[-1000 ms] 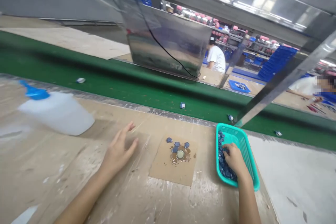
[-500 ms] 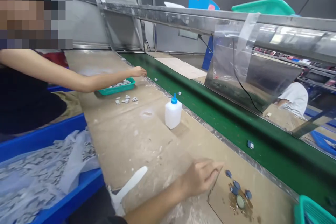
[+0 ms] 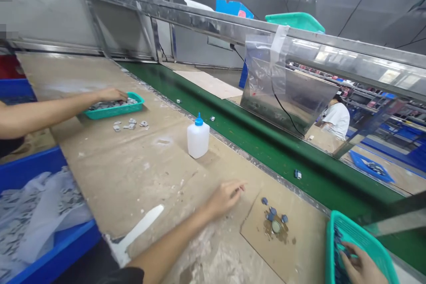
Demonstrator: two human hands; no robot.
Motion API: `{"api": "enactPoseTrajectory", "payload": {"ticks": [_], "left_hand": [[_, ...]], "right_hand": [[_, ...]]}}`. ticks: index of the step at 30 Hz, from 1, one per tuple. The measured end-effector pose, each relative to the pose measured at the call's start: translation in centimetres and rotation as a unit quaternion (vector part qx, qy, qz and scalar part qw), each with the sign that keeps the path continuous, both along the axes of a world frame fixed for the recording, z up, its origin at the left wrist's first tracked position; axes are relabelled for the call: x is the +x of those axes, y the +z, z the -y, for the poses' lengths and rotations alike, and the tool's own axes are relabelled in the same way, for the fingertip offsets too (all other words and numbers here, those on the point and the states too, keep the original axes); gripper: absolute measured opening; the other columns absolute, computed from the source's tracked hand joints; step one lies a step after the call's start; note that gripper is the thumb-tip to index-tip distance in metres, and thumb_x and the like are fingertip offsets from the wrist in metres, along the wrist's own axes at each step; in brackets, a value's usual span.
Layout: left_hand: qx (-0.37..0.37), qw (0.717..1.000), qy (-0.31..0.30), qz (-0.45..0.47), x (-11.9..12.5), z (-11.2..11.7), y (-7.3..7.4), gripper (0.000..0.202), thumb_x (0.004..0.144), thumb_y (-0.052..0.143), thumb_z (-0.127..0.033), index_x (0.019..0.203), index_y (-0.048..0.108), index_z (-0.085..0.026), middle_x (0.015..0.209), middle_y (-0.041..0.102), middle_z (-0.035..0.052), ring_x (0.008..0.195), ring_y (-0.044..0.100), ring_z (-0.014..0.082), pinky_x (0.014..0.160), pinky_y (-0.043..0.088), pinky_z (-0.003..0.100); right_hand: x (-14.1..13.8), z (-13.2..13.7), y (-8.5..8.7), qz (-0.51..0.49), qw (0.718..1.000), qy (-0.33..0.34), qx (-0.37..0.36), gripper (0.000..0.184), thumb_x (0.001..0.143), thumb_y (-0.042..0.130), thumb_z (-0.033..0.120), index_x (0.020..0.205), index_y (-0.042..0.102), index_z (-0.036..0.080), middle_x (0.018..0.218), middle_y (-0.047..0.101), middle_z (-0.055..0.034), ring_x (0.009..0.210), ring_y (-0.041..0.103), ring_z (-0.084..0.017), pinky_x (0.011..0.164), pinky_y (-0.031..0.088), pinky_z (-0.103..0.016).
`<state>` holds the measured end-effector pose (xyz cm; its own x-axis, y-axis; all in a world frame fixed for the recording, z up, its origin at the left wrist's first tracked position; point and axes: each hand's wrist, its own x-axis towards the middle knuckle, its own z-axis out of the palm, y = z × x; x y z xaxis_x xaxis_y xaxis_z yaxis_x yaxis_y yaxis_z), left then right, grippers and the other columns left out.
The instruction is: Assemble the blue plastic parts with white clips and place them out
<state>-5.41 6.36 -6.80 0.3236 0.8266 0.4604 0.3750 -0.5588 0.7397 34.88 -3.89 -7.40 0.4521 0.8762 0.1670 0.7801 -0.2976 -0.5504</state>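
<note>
My right hand (image 3: 361,268) lies in a teal plastic basket (image 3: 353,242) at the lower right, resting on a heap of dark blue small parts (image 3: 338,253). My left hand (image 3: 226,199) hovers by the edge of a cardboard square (image 3: 256,239), fingers loosely curled, with nothing visible in them. On the cardboard, several blue pieces (image 3: 272,214) surround a round metal disc (image 3: 275,226) in a brown stain. A white glue bottle with a blue nozzle (image 3: 198,138) stands farther up the bench.
A co-worker's hand (image 3: 111,95) rests on a teal tray (image 3: 115,111), with small grey parts (image 3: 129,125) beside it. A green conveyor belt (image 3: 266,159) runs along the bench. A blue crate holding white plastic (image 3: 33,204) sits at the left, and a white spatula (image 3: 140,226) lies on the bench edge.
The view has swung left and up, bringing the long bench and co-worker into sight. My right hand, out of sight half a second ago, shows in the basket again; my left hand stays near the cardboard.
</note>
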Motion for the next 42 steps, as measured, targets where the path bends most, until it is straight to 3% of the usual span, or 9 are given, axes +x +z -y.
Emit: {"api": "enactPoseTrajectory", "payload": {"ticks": [6, 11, 16, 20, 24, 29, 34, 42], "left_hand": [[-0.004, 0.997, 0.075, -0.026, -1.1, -2.5, -1.6, 0.030, 0.077, 0.040, -0.013, 0.101, 0.058, -0.016, 0.085, 0.064, 0.0042, 0.071, 0.058, 0.0123, 0.071, 0.047, 0.026], [-0.006, 0.998, 0.062, -0.029, -0.9, -2.5, -1.6, 0.029, 0.076, 0.040, -0.015, 0.099, 0.058, -0.013, 0.085, 0.064, 0.0052, 0.071, 0.058, 0.0130, 0.070, 0.047, 0.025], [-0.019, 0.998, 0.053, -0.013, -0.4, -2.1, -1.4, 0.031, 0.075, 0.040, -0.016, 0.101, 0.057, -0.013, 0.084, 0.064, 0.0044, 0.070, 0.058, 0.0121, 0.070, 0.047, 0.024], [-0.036, 0.999, 0.032, -0.004, 0.0, -1.7, -1.3, 0.033, 0.075, 0.040, -0.015, 0.105, 0.055, -0.014, 0.083, 0.063, 0.0035, 0.068, 0.057, 0.0111, 0.069, 0.047, 0.023], [-0.041, 0.999, 0.025, 0.010, 0.0, -1.4, -0.8, 0.036, 0.076, 0.040, -0.016, 0.110, 0.052, -0.015, 0.085, 0.062, 0.0031, 0.069, 0.057, 0.0106, 0.070, 0.047, 0.023], [-0.047, 0.999, 0.019, 0.014, -0.1, -1.2, -0.2, 0.035, 0.077, 0.040, -0.016, 0.110, 0.051, -0.016, 0.086, 0.062, 0.0024, 0.069, 0.057, 0.0102, 0.071, 0.047, 0.023], [-0.051, 0.999, -0.003, -0.008, 0.1, -1.0, -0.7, 0.033, 0.078, 0.040, -0.017, 0.110, 0.051, -0.018, 0.089, 0.061, 0.0020, 0.070, 0.058, 0.0102, 0.072, 0.047, 0.024], [-0.069, 0.997, -0.031, -0.019, 0.3, -0.7, -0.8, 0.036, 0.079, 0.041, -0.016, 0.114, 0.049, -0.019, 0.091, 0.060, 0.0021, 0.074, 0.057, 0.0103, 0.074, 0.047, 0.024]], "right_hand": [[-1.7, 0.4, 1.4, 0.021, 0.997, 0.017, 0.070, 0.036, 0.062, 0.048, 0.046, 0.074, 0.064, 0.016, 0.082, 0.063, -0.0117, 0.065, 0.061, -0.024, 0.063, 0.049, -0.036], [-2.8, 0.5, 2.4, -0.083, 0.986, 0.021, 0.142, 0.027, 0.057, 0.057, 0.039, 0.069, 0.064, 0.016, 0.074, 0.062, -0.0085, 0.063, 0.058, -0.020, 0.066, 0.048, -0.036], [-3.7, 0.2, 3.3, -0.147, 0.961, -0.026, 0.234, 0.037, 0.066, 0.054, 0.043, 0.085, 0.059, 0.012, 0.079, 0.062, -0.0094, 0.071, 0.060, -0.020, 0.074, 0.048, -0.037], [-8.1, -0.5, 4.5, -0.209, 0.940, 0.008, 0.268, 0.031, 0.068, 0.057, 0.039, 0.085, 0.058, 0.014, 0.085, 0.061, -0.0082, 0.073, 0.061, -0.019, 0.070, 0.051, -0.036], [-13.6, -1.4, 5.3, -0.259, 0.923, 0.156, 0.237, 0.017, 0.070, 0.059, 0.029, 0.081, 0.060, 0.016, 0.090, 0.057, -0.0075, 0.076, 0.059, -0.018, 0.067, 0.052, -0.034], [-15.4, -2.5, 3.9, -0.078, 0.954, 0.271, 0.100, 0.021, 0.074, 0.052, 0.022, 0.094, 0.057, 0.018, 0.087, 0.059, -0.0067, 0.078, 0.057, -0.018, 0.072, 0.049, -0.034], [-14.8, -3.0, 2.0, 0.035, 0.953, 0.298, 0.043, 0.030, 0.075, 0.046, 0.016, 0.104, 0.050, 0.017, 0.090, 0.059, -0.0077, 0.083, 0.055, -0.020, 0.076, 0.046, -0.037], [-14.9, -2.6, 1.3, 0.061, 0.946, 0.319, 0.015, 0.037, 0.073, 0.041, 0.011, 0.109, 0.046, 0.018, 0.093, 0.057, -0.0080, 0.089, 0.053, -0.022, 0.077, 0.045, -0.037]]}}
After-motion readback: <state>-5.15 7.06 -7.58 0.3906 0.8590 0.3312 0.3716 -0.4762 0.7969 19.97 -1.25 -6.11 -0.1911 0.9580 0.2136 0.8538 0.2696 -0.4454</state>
